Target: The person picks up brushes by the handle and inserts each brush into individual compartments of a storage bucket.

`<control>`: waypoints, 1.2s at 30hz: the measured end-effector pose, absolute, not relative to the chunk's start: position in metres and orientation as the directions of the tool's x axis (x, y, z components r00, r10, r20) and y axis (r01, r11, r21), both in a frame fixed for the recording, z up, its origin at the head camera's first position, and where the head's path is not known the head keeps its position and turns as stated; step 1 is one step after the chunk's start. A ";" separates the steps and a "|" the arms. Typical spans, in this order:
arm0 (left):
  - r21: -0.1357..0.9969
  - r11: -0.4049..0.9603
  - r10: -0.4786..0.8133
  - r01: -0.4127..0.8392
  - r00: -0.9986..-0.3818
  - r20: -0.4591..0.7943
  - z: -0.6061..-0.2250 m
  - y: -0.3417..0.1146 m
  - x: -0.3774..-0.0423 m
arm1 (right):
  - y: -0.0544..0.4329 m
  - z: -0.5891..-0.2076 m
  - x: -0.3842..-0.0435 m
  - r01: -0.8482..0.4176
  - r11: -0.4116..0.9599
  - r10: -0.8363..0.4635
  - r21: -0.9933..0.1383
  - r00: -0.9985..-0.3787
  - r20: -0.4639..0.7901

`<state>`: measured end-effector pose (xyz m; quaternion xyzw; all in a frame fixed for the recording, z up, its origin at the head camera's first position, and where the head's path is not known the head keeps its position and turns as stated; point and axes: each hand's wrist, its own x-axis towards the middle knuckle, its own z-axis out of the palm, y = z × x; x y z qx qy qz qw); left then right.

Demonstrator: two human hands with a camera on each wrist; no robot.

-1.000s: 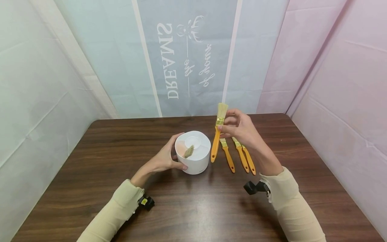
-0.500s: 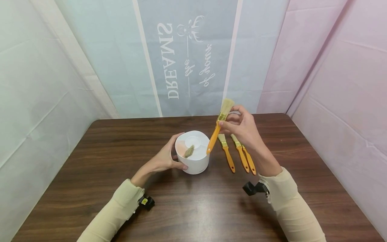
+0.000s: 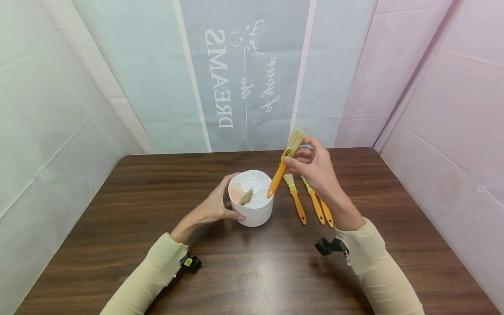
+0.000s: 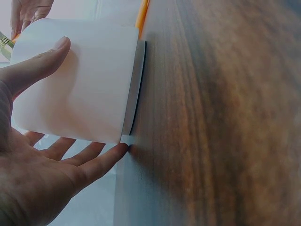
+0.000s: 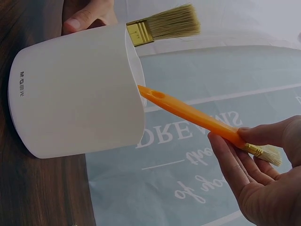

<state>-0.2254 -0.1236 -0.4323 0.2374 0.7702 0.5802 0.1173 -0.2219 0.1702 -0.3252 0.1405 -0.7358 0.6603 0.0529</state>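
A white pen holder (image 3: 257,215) with inner compartments stands on the table, and my left hand (image 3: 212,204) grips its left side, thumb in front and fingers behind. One paintbrush (image 3: 246,197) stands in its left compartment, bristles up. My right hand (image 3: 315,164) pinches another paintbrush (image 3: 278,175) near its metal band. This brush tilts, bristles up to the right, its orange handle pointing down left. In the right wrist view the handle (image 5: 188,113) overlaps the holder's rim at its tip.
Right of the holder, three more paintbrushes lie on the dark wooden table (image 3: 252,280): one apart (image 3: 297,205) and a close pair, the nearer being a brush (image 3: 316,208) under my right wrist. Cloth backdrops (image 3: 252,87) enclose the table's back and sides.
The brush in my right hand has tilted, its handle end swinging left over the holder's rim and its bristles leaning right. My left hand and the holder stay put.
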 end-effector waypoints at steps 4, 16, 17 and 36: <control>0.953 0.201 0.504 0.226 -0.858 0.096 -0.432 -0.124 -0.225 | 0.170 -0.326 -0.221 -0.291 0.092 -0.135 -0.952 -0.951 0.277; 0.948 0.215 0.500 0.236 -0.860 0.100 -0.432 -0.124 -0.226 | 0.168 -0.324 -0.218 -0.344 0.134 -0.143 -0.929 -0.935 0.325; 0.948 0.214 0.500 0.235 -0.860 0.100 -0.432 -0.124 -0.226 | 0.168 -0.324 -0.218 -0.345 0.137 -0.144 -0.929 -0.934 0.326; 0.957 0.177 0.510 0.228 -0.853 0.109 -0.433 -0.124 -0.226 | 0.166 -0.324 -0.216 -0.367 0.133 -0.164 -0.921 -0.924 0.345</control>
